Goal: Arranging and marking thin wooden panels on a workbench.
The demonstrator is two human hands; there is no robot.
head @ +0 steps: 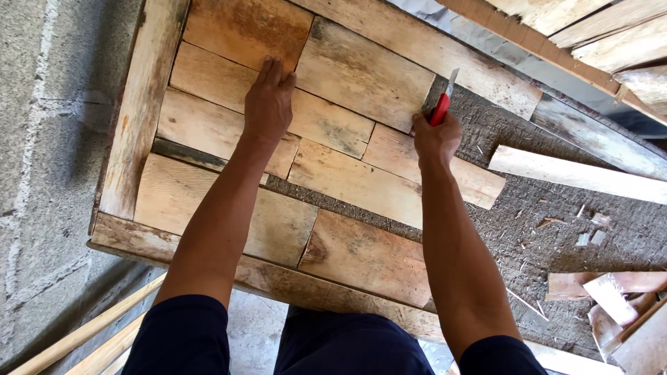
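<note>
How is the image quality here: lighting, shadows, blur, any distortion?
Head view: even, soft daylight with no glare; only faint shadows under the left hand and along the arms. The planks and the red knife in the right hand are sharp, with no motion blur. Wide-angle distortion bends the frame and stretches the arms toward the bottom edge.

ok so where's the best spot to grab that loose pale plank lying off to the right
Take the long pale wooden plank at its near left end, coming from above. It lies flat on the rough grey board with that end free, apart from the right hand.
</note>
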